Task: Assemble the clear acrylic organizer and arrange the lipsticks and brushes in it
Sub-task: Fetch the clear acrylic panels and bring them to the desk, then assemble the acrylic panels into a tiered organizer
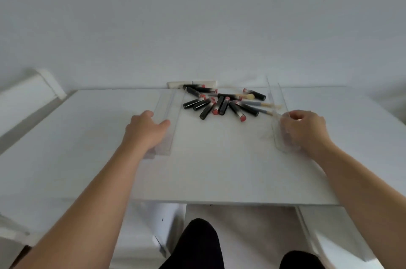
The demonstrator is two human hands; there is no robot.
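**Spotter:** Head view has both your arms stretched out over the white bench (208, 170). Your left hand (146, 129) lies on a long clear plastic piece (165, 119) at the left side of the bench; the thumb reaches across its top and the fingers curve over the far edge, so that grip is grasping the piece.

**Checker:** And your right hand?

**Spotter:** Your right hand (304, 129) is curled around another clear piece (277, 101), a narrow one that runs from under your fingers toward the far edge of the bench. Fingers and thumb bend round its near end, so that grip is grasping too. The plastic is see-through, and where exactly its edges lie under your hand I cannot tell.

**Checker:** Where are the things to be sorted?

**Spotter:** Between the two clear pieces, toward the back of the bench. You have a heap of lipsticks (216, 104), black tubes with red ends, lying flat and crossing one another. Several brushes (263, 106) with pale tips lie on the right of that heap, pointing toward the piece in your right hand. One brush tip sits just beside your right fingers. Neither clear piece holds any lipstick or brush.
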